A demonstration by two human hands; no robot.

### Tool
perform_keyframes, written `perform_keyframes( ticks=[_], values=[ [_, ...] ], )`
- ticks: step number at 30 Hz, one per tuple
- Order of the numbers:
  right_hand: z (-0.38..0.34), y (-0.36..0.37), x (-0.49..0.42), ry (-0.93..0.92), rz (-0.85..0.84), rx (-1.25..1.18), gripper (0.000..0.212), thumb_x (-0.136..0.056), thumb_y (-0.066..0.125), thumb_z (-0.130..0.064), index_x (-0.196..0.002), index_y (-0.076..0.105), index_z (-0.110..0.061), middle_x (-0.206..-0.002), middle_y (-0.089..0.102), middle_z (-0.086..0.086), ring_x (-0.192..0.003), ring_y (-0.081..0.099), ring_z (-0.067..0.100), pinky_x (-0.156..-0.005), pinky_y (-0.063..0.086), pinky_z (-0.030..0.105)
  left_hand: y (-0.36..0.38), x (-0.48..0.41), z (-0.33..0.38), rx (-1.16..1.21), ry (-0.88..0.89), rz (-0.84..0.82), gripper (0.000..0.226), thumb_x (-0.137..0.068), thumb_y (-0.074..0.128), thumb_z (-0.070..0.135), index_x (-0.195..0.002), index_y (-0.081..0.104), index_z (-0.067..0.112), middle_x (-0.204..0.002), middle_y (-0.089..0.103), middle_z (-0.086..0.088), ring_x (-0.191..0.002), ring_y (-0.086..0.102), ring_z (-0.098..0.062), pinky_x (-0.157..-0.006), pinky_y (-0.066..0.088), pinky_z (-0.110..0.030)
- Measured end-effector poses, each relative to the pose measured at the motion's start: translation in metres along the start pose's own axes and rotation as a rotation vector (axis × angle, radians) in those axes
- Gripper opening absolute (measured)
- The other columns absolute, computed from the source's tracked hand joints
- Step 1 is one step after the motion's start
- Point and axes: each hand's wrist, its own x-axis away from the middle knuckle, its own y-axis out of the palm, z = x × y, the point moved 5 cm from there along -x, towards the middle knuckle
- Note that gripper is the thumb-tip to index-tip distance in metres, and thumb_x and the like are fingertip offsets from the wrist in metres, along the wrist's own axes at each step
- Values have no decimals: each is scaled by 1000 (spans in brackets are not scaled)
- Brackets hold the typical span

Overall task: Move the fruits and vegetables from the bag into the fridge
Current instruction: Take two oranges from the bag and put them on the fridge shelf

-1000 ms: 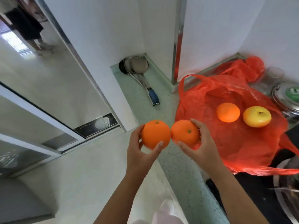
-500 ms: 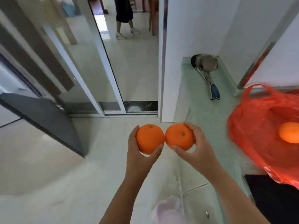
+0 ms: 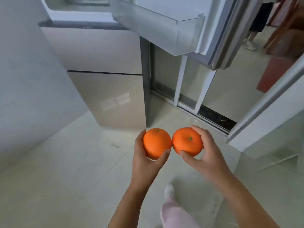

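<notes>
The fridge [image 3: 105, 51] is standing far and left, its upper compartment lying open above the hands. The left hand [image 3: 143, 163] is curling its fingers round the left orange [image 3: 157, 143]. Just beside it, the right orange [image 3: 186, 142] is sitting clamped in the right hand [image 3: 209, 157]. Both fruits are hanging below and right of the opening, the left hand nearer. The clear door bin [image 3: 161, 32], far right, is showing nothing inside.

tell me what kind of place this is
Probably a home kitchen: a fridge stands with its top door open, a sliding glass door beside it, and pale floor tiles underfoot.
</notes>
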Motion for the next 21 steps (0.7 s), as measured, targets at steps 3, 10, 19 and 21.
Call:
perform_keyframes(
  ticks=[3,10,19,21],
  values=[
    [-16,30,-29,-49,-67,-27,69,-63,67,-48,-124,35,-38,-120,41,-24,-108,40,-16,-77,34,-2,-28,-13,-8,18,-13,88,68,-69,80,27,-113,32,49,-113,37,34,-96,42,24,-67,40,1],
    [-30,97,-128,-104,-187,-92,70,-64,69,-50,-125,38,-36,-121,44,-20,-108,42,-14,-76,37,0,-85,-97,-15,-59,-61,230,73,-67,80,36,-120,31,44,-119,40,20,-100,47,3,-66,42,0],
    [-70,156,-272,-163,-303,-200,78,-58,66,-59,-126,37,-37,-123,42,-17,-107,44,-6,-66,43,6,-151,-217,16,-121,30,458,77,-66,82,28,-124,32,41,-115,39,31,-99,43,20,-69,39,2],
    [-78,169,-295,-165,-326,-242,77,-58,67,-58,-126,38,-36,-122,43,-18,-107,44,-9,-69,42,3,-164,-231,14,-97,5,525,76,-66,82,31,-123,34,42,-114,40,31,-98,44,20,-67,40,0]
  ],
)
